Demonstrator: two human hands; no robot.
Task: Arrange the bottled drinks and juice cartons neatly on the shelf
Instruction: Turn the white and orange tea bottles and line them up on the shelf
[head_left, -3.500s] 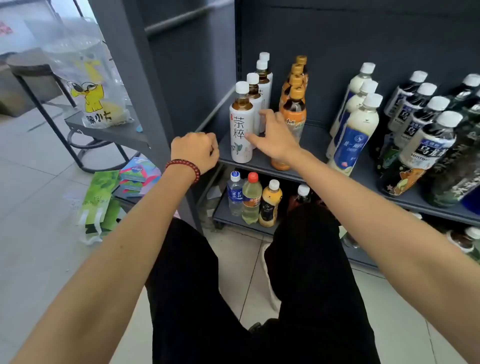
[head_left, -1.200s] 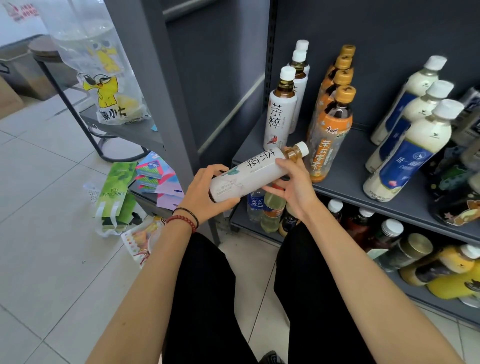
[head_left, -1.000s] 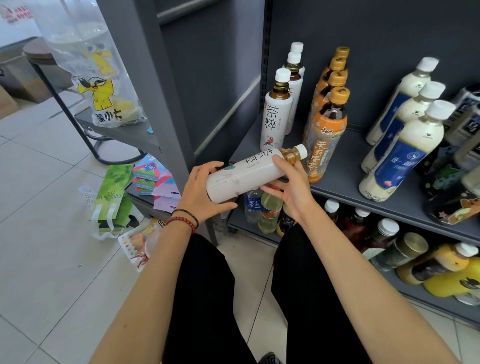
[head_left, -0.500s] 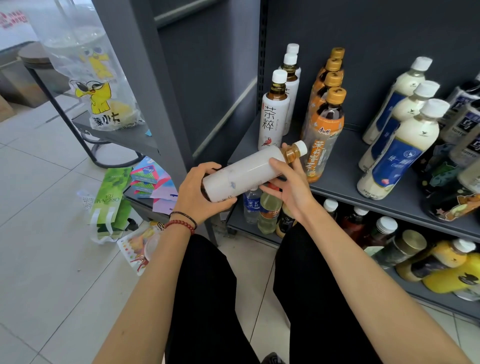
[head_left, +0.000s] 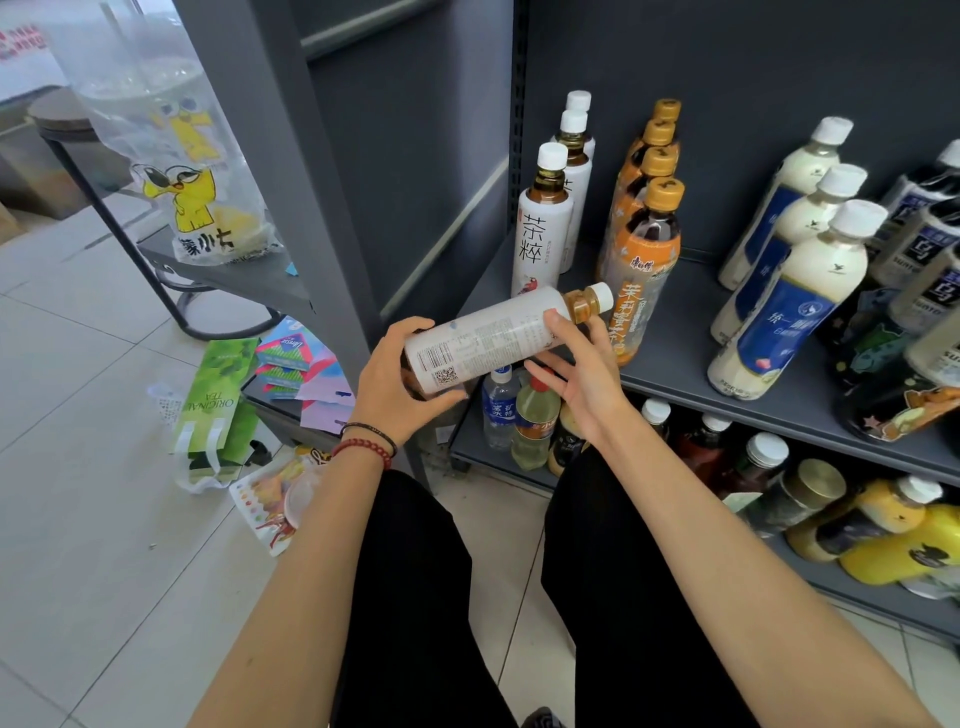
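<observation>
A person is holding a white-labelled plastic tea bottle (head_left: 493, 340) sideways in front of the grey metal shelf (head_left: 680, 332), left hand (head_left: 389, 387) gripping its base, right hand (head_left: 587, 379) pinching near its neck.

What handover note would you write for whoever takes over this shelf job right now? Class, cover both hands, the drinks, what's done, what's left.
Hands: left hand grips the tea bottle at its base; right hand holds it near the neck.
It lies tilted, barcode up, in front of the shelf.
Done: tea row and orange-capped row stand in line.
Left: probably stand the held bottle at the tea row's front, label out.
</observation>
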